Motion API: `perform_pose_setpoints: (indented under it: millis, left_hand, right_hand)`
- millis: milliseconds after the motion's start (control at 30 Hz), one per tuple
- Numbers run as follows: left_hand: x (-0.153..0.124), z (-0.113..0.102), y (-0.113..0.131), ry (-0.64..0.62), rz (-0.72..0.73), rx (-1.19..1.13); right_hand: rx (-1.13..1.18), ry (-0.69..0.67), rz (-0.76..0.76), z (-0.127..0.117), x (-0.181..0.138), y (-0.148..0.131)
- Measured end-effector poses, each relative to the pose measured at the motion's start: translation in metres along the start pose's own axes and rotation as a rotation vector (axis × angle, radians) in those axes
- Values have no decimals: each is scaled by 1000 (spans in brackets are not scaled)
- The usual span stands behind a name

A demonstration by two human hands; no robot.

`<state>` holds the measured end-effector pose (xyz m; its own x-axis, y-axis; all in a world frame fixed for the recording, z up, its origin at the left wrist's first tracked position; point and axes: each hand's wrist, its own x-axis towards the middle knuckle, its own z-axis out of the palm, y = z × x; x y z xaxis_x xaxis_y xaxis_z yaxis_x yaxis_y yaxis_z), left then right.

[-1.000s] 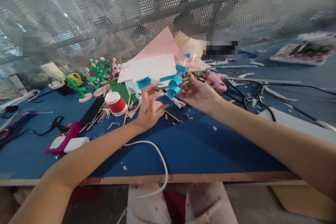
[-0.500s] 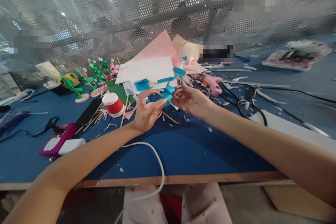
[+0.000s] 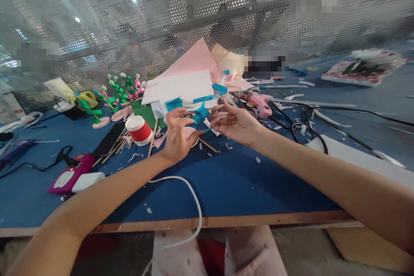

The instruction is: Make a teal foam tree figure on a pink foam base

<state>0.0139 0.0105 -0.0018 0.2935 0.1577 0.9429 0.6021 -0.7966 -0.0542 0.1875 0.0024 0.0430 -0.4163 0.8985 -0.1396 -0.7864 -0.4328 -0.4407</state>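
A curled teal paper strip (image 3: pixel 201 113) hangs between my two hands above the blue table (image 3: pixel 233 181). My left hand (image 3: pixel 177 134) pinches one end of it with fingers curled. My right hand (image 3: pixel 233 123) holds the other side, fingers bent round the paper and a thin wooden stick (image 3: pixel 207 145) that pokes out below. Just behind lie white, pink and teal paper sheets (image 3: pixel 181 88).
A red-and-white tape roll (image 3: pixel 139 129) and loose sticks sit left of my hands. Green and pink paper flowers (image 3: pixel 113 99) stand at the back left. A pink glue gun (image 3: pixel 261 104), black cables (image 3: pixel 304 125), a magenta device (image 3: pixel 73 177) and a white cord (image 3: pixel 194 207) lie around.
My hands have drawn closer together and the teal strip's loose curl has been squeezed smaller between them. The view has shifted slightly.
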Motion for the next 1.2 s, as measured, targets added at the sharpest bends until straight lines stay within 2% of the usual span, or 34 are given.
perform_pose_setpoints:
  millis: [233,467,533,700,833,1000,1200]
  left_hand:
    - [-1,0,0,-42,-3,4]
    - [-1,1,0,78,-38,152]
    - [-1,2,-1,47,-32,102]
    - [-4,4,-4,-136,-29,-86]
    - [-9,4,-6,-121,-43,-157]
    - [-10,0,-3,-46,46,-46]
    - [0,-7,3,3,258,99]
  right_hand:
    - [-105,-134,-35,-1,-2,-2]
    - [-39,-121,-45,-3,-2,-2]
    - [-29,-129,-67,-3,-3,-2]
    - [-110,-156,-165,-3,-4,-4]
    - [-104,-150,-145,-3,-4,-2]
    - [9,-146,-5,-5,-5,-2]
    - [1,-217,84,-9,-3,-3]
